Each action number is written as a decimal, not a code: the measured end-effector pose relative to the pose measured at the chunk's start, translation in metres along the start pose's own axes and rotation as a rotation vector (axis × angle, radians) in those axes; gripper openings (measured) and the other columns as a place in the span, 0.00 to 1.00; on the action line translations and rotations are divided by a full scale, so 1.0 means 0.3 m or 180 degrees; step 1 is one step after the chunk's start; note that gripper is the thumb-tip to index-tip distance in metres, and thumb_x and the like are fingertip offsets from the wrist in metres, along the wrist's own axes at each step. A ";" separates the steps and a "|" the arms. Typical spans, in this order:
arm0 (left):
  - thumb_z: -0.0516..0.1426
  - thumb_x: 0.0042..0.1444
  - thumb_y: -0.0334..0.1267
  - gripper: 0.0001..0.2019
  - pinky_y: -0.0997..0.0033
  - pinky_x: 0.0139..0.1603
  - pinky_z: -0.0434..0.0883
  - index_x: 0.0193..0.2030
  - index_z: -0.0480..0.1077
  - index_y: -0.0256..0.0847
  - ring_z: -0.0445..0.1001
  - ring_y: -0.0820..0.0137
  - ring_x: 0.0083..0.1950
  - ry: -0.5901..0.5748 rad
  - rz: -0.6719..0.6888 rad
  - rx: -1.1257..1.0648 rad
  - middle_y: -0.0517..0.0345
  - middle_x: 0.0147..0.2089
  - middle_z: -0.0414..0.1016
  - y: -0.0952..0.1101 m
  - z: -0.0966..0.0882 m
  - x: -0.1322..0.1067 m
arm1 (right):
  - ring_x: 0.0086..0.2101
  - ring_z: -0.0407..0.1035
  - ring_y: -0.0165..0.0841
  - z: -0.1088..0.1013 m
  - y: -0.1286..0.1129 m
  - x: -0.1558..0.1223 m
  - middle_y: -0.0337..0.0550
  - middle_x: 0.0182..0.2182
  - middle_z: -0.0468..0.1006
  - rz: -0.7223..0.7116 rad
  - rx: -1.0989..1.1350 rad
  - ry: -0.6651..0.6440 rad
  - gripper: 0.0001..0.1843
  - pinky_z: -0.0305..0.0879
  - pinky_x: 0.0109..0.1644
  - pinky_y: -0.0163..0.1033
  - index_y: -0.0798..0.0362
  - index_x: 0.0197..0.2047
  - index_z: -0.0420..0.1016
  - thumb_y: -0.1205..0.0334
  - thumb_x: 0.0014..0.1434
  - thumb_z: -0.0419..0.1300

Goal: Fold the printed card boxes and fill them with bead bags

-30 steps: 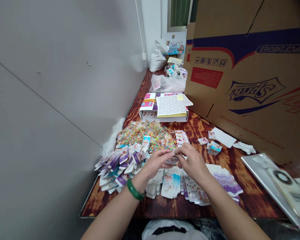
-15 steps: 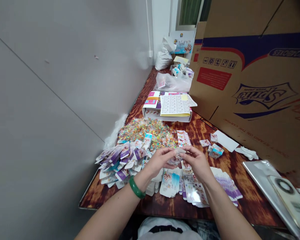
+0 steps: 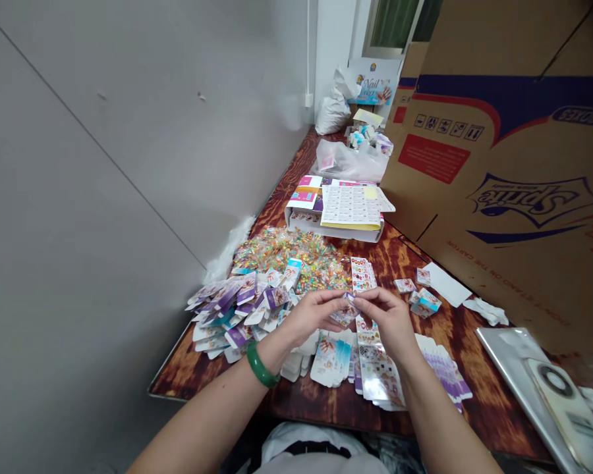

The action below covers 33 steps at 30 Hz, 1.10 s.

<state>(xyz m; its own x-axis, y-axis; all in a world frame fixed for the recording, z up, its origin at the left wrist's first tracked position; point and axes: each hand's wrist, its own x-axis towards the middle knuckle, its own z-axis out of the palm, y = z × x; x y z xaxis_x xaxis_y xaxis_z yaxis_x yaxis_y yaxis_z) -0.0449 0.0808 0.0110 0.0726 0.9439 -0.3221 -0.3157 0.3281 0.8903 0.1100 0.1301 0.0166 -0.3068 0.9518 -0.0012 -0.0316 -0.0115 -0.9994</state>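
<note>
Between my two hands is a small printed box (image 3: 344,315), purple and white, held above the table. My left hand (image 3: 313,316), below a green bangle (image 3: 261,366), closes round its left side with the thumb on top. From the right, my right hand (image 3: 388,322) pinches its upper edge between thumb and fingers. Under and beside my hands lie sticker sheets (image 3: 379,375), a stack of flat blue-and-white cartons (image 3: 332,361) and a fan of purple cartons (image 3: 442,368). Further left is a heap of flat cartons (image 3: 247,303).
Behind the heap spreads a pile of small colourful clear packets (image 3: 296,253). A white box with label sheets (image 3: 353,207) stands beyond it. Several small boxes (image 3: 425,303) sit to the right, near a phone (image 3: 566,405) on a silver slab. A large cardboard carton (image 3: 514,178) blocks the right; a grey wall borders the left.
The white flap on top of the small box has folded down, and its purple edge now shows under my fingertips. The whole view has shifted slightly.
</note>
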 end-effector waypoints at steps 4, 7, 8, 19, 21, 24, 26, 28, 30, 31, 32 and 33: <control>0.62 0.48 0.43 0.18 0.69 0.36 0.75 0.46 0.73 0.40 0.77 0.69 0.34 -0.0132 0.0099 0.0016 0.52 0.41 0.77 -0.004 -0.003 0.002 | 0.16 0.60 0.25 0.000 -0.006 -0.005 0.37 0.19 0.71 -0.0112 -0.0029 -0.0028 0.10 0.58 0.17 0.32 0.53 0.25 0.73 0.56 0.45 0.66; 0.61 0.49 0.43 0.18 0.69 0.35 0.76 0.47 0.73 0.41 0.77 0.69 0.32 -0.0071 0.0089 -0.0041 0.52 0.43 0.76 -0.003 -0.001 0.005 | 0.19 0.63 0.26 0.002 -0.010 -0.014 0.40 0.25 0.72 -0.0439 -0.0228 -0.0044 0.09 0.61 0.18 0.33 0.53 0.26 0.74 0.57 0.48 0.64; 0.61 0.49 0.42 0.18 0.68 0.34 0.76 0.48 0.72 0.42 0.77 0.69 0.31 -0.0040 0.0073 -0.0053 0.53 0.43 0.76 0.000 0.000 0.006 | 0.21 0.64 0.27 0.001 -0.011 -0.016 0.42 0.27 0.72 -0.0563 -0.0302 -0.0081 0.08 0.62 0.19 0.33 0.53 0.27 0.75 0.57 0.49 0.63; 0.60 0.50 0.42 0.17 0.72 0.33 0.75 0.47 0.73 0.41 0.75 0.70 0.36 -0.0070 0.0256 0.0364 0.53 0.44 0.76 0.039 0.024 0.013 | 0.19 0.63 0.24 -0.011 -0.012 -0.002 0.40 0.27 0.69 -0.0902 -0.0160 -0.0146 0.08 0.63 0.17 0.30 0.54 0.27 0.72 0.59 0.53 0.61; 0.61 0.49 0.41 0.17 0.72 0.33 0.75 0.47 0.73 0.41 0.75 0.70 0.37 -0.0051 0.0239 0.0344 0.53 0.45 0.75 0.036 0.025 0.016 | 0.18 0.63 0.24 -0.010 -0.006 -0.002 0.39 0.27 0.69 -0.0904 -0.0133 -0.0126 0.08 0.63 0.17 0.30 0.54 0.27 0.73 0.60 0.53 0.61; 0.61 0.50 0.41 0.17 0.72 0.33 0.75 0.47 0.73 0.41 0.75 0.70 0.37 -0.0059 0.0235 0.0302 0.54 0.44 0.76 0.034 0.024 0.017 | 0.19 0.64 0.24 -0.014 0.000 -0.004 0.39 0.28 0.69 -0.0988 -0.0148 -0.0156 0.07 0.64 0.17 0.31 0.54 0.27 0.73 0.61 0.54 0.61; 0.60 0.50 0.41 0.16 0.73 0.32 0.75 0.46 0.73 0.41 0.76 0.70 0.35 -0.0045 0.0231 0.0304 0.54 0.42 0.76 0.038 0.024 0.014 | 0.21 0.65 0.25 -0.019 0.001 -0.007 0.41 0.30 0.69 -0.1086 -0.0270 -0.0246 0.07 0.66 0.19 0.32 0.53 0.28 0.74 0.61 0.54 0.60; 0.60 0.50 0.41 0.16 0.73 0.32 0.75 0.47 0.73 0.41 0.76 0.71 0.32 -0.0024 0.0182 0.0240 0.53 0.42 0.76 0.044 0.024 0.009 | 0.26 0.67 0.28 -0.023 0.004 -0.011 0.43 0.33 0.70 -0.1170 -0.0423 -0.0333 0.05 0.68 0.22 0.33 0.52 0.31 0.76 0.62 0.55 0.59; 0.60 0.51 0.41 0.17 0.70 0.32 0.76 0.48 0.72 0.41 0.77 0.71 0.30 -0.0046 0.0122 0.0035 0.52 0.45 0.75 0.048 0.026 0.004 | 0.31 0.69 0.31 -0.026 0.010 -0.016 0.44 0.35 0.71 -0.1309 -0.0578 -0.0326 0.05 0.70 0.27 0.35 0.50 0.36 0.76 0.64 0.55 0.60; 0.60 0.51 0.41 0.17 0.68 0.33 0.77 0.48 0.71 0.41 0.77 0.70 0.29 -0.0067 0.0090 -0.0094 0.51 0.46 0.75 0.048 0.026 0.002 | 0.34 0.69 0.32 -0.026 0.015 -0.018 0.44 0.36 0.71 -0.1395 -0.0644 -0.0289 0.07 0.70 0.29 0.36 0.50 0.38 0.76 0.64 0.55 0.60; 0.60 0.52 0.41 0.16 0.67 0.34 0.77 0.48 0.71 0.40 0.77 0.70 0.29 -0.0080 0.0058 -0.0207 0.51 0.47 0.74 0.047 0.027 0.001 | 0.35 0.69 0.33 -0.027 0.021 -0.021 0.45 0.36 0.72 -0.1463 -0.0696 -0.0243 0.08 0.70 0.31 0.36 0.49 0.40 0.76 0.65 0.55 0.60; 0.60 0.52 0.41 0.16 0.66 0.34 0.77 0.47 0.71 0.40 0.77 0.69 0.29 -0.0076 0.0025 -0.0286 0.50 0.47 0.74 0.045 0.028 0.001 | 0.36 0.69 0.33 -0.028 0.028 -0.023 0.45 0.36 0.72 -0.1482 -0.0748 -0.0232 0.10 0.70 0.33 0.37 0.49 0.42 0.76 0.65 0.55 0.60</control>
<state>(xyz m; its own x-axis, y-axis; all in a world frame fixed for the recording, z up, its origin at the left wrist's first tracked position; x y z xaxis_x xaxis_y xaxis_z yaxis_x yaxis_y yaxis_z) -0.0412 0.0858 0.0256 0.0920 0.9474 -0.3065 -0.3999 0.3170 0.8600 0.1199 0.1261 0.0079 -0.3769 0.8157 0.4388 0.0314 0.4847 -0.8741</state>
